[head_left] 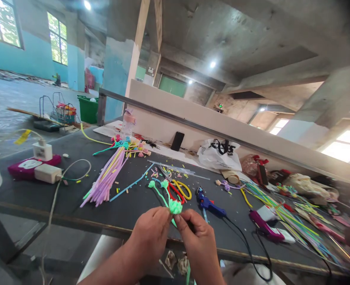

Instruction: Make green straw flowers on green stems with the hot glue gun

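Over the table's front edge, my left hand [151, 228] and my right hand [197, 233] meet at a mint-green pipe-cleaner flower [175, 206]. Both hands are closed, fingertips pinching just under its fluffy head. Green pipe-cleaner stems with small curled tips [160, 190] lie behind it. Past my fingers rest scissors with red and yellow handles [179, 190]. To the right of my right hand lies a blue hot glue gun [210, 204] with a black cord. A bundle of lilac pipe cleaners [108, 178] with coloured flower heads lies on the left.
A magenta power strip [23, 169] with white plugs sits at the far left; another power strip [265, 226] is on the right. A phone [177, 141] leans at the back near a white bag [219, 156]. Loose pipe cleaners [293, 221] spread across the right side.
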Tool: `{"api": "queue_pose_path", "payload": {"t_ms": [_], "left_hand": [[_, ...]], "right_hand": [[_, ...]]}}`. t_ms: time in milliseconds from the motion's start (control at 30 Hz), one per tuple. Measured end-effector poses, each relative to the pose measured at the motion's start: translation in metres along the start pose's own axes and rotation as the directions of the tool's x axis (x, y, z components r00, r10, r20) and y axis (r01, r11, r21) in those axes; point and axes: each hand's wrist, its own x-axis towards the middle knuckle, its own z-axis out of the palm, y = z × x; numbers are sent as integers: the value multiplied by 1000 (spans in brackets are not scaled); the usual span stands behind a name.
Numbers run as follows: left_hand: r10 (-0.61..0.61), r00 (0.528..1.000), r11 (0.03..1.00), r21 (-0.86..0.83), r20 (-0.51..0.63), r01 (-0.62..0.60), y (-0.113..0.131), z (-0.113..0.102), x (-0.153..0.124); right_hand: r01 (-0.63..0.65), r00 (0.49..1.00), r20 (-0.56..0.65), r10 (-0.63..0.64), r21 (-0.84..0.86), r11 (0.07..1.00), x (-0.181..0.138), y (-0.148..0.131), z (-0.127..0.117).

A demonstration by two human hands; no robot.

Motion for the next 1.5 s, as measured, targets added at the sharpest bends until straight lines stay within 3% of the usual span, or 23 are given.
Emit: {"api": "queue_pose_path", "payload": {"t_ms": [133,300,433,567,633,667,767,800,833,900,933,967,1033,1067,1100,1133,1200,1300,1367,1500], "left_hand": [[-15,1000,1000,-26,18,16,0,-2,-1],[-75,981,997,5,177,75,-1,-6,-3],[-136,957,989,84,255,118,-3,-5,-2],[-172,935,983,110,311,145,-3,0,-2],[-194,922,981,73,334,180,-2,3,-2],[-207,914,977,31,348,210,-1,5,-2],[-286,850,902,-176,443,395,3,5,0],[-305,821,856,-239,482,458,5,4,1],[-313,790,797,-306,528,521,6,1,1],[-269,724,624,-458,635,633,8,-6,1],[-211,693,490,-539,689,685,9,-10,0],[-146,667,334,-598,731,729,9,-13,-2],[-55,658,42,-657,751,753,9,-17,-8],[-58,672,-73,-675,738,734,8,-17,-11],[-96,688,-168,-693,719,701,7,-16,-14],[-138,701,-249,-709,700,659,7,-14,-17],[-244,697,-383,-728,674,569,6,-9,-20],[-352,660,-455,-738,663,499,9,-3,-21],[-379,663,-440,-756,646,485,11,-2,-20],[-402,692,-347,-799,600,491,17,-4,-16]], "right_hand": [[43,999,-22,-46,-106,993,-4,-3,0],[166,985,29,-167,-366,916,-7,4,0],[307,949,236,-208,-545,780,-8,6,-9],[473,866,476,-154,-679,561,-4,-5,-23],[601,780,607,-153,-659,453,2,-17,-28],[688,703,692,-162,-605,400,6,-24,-29],[918,354,923,-152,-312,246,24,-47,-32],[948,257,952,-167,-215,235,31,-55,-33],[957,194,963,-184,-145,252,38,-61,-33],[923,128,972,-198,-43,381,53,-66,-34],[867,130,966,-224,-1,498,59,-65,-33],[767,165,955,-245,32,640,64,-61,-32],[396,323,914,-245,105,912,69,-46,-28],[143,391,903,-179,132,981,68,-37,-25],[-58,498,859,-119,170,984,64,-28,-21],[-96,574,812,-102,191,977,59,-19,-18],[-109,677,731,-84,213,971,43,-5,-11],[-96,861,507,-26,213,972,16,2,-7],[-4,907,417,-57,143,990,5,1,-10],[170,914,390,-112,-117,979,2,-8,-20]]}}
